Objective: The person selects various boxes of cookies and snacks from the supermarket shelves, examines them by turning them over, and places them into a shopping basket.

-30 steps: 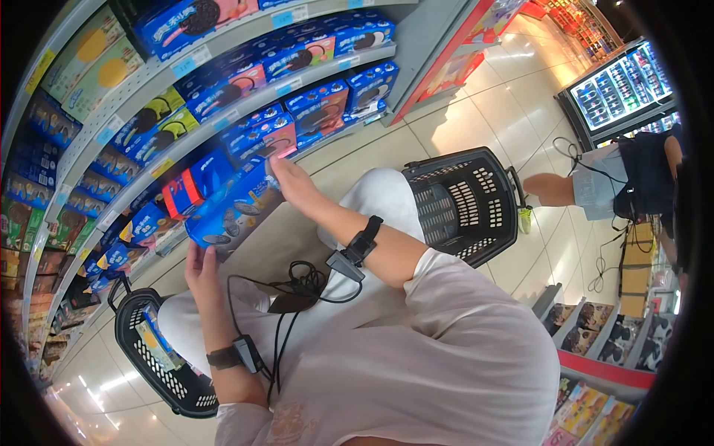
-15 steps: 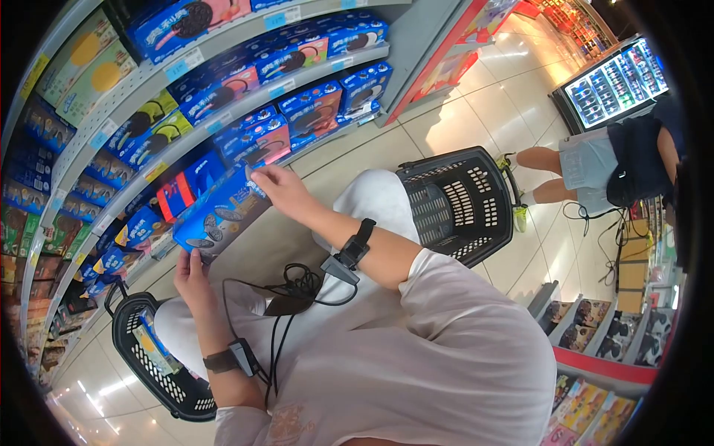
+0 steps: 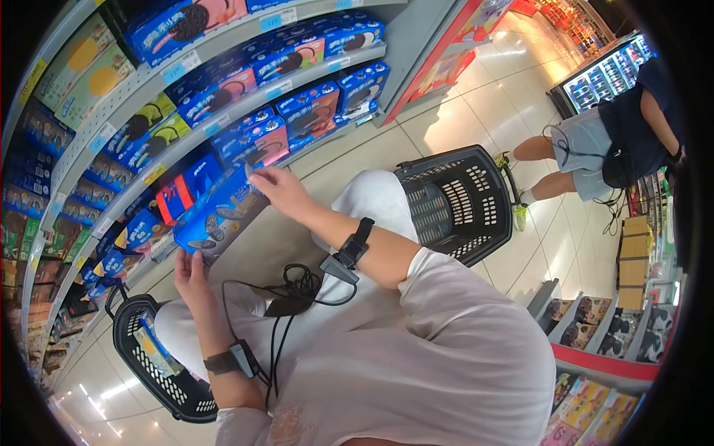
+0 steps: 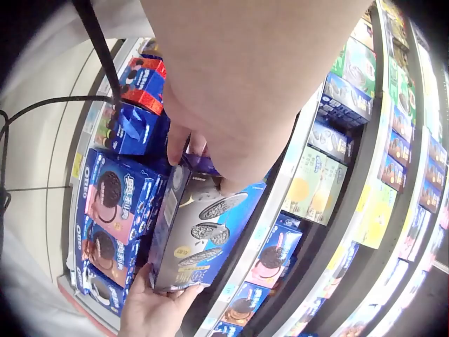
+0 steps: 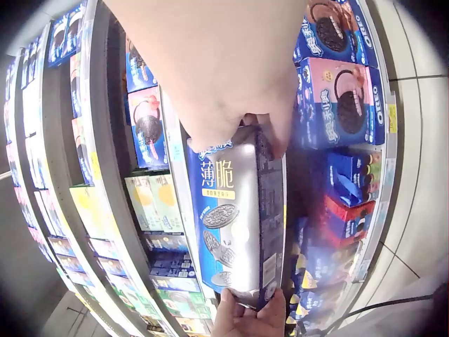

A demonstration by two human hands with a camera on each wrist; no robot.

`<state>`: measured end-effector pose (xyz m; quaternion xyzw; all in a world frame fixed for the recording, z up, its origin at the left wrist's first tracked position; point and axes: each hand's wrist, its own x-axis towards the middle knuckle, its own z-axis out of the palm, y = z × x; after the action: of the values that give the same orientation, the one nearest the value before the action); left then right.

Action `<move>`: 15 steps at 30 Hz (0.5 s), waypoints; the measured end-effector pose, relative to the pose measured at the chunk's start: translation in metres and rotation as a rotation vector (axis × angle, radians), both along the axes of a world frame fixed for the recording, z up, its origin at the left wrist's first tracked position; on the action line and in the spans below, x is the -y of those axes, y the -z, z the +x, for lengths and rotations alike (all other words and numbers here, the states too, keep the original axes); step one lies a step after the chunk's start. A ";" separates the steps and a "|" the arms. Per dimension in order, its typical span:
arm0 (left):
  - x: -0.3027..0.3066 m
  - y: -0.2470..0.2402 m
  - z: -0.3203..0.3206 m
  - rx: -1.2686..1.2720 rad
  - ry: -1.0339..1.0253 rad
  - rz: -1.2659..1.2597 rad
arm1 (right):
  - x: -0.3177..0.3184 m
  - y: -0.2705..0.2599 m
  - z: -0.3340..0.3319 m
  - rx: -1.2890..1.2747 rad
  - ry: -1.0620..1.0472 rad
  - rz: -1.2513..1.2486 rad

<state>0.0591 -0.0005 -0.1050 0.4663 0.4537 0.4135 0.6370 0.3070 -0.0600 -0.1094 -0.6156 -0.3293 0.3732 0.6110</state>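
Note:
A blue and silver box with printed round biscuits (image 3: 219,215) (image 4: 203,232) (image 5: 242,217) is held at both ends, tilted, in front of the lower shelf. My left hand (image 3: 195,281) (image 4: 224,91) grips its lower-left end in the head view, thumb on the printed face. At the upper-right end, beside the large lettering, my right hand (image 3: 282,192) (image 5: 224,77) pinches the box between thumb and fingers. Part of each hand's grip is hidden by the box and by the hand itself.
Shelves of blue biscuit boxes (image 3: 309,115) curve along the left and top. One black basket (image 3: 476,201) stands right of the knees; another (image 3: 160,357), with packages inside, stands left. Black cables (image 3: 297,286) lie over the lap. A person in shorts (image 3: 584,156) stands at right.
Over the last second both hands have brought the box slightly down and left in the head view, then held it nearly still. The person in shorts has shifted, legs now apart.

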 end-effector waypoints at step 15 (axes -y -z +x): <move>-0.002 0.004 -0.002 0.004 0.022 0.045 | -0.001 0.004 0.001 -0.023 -0.008 0.021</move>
<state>0.0566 0.0011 -0.1092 0.4844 0.4378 0.4175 0.6319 0.3077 -0.0589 -0.1129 -0.6036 -0.3284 0.3793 0.6197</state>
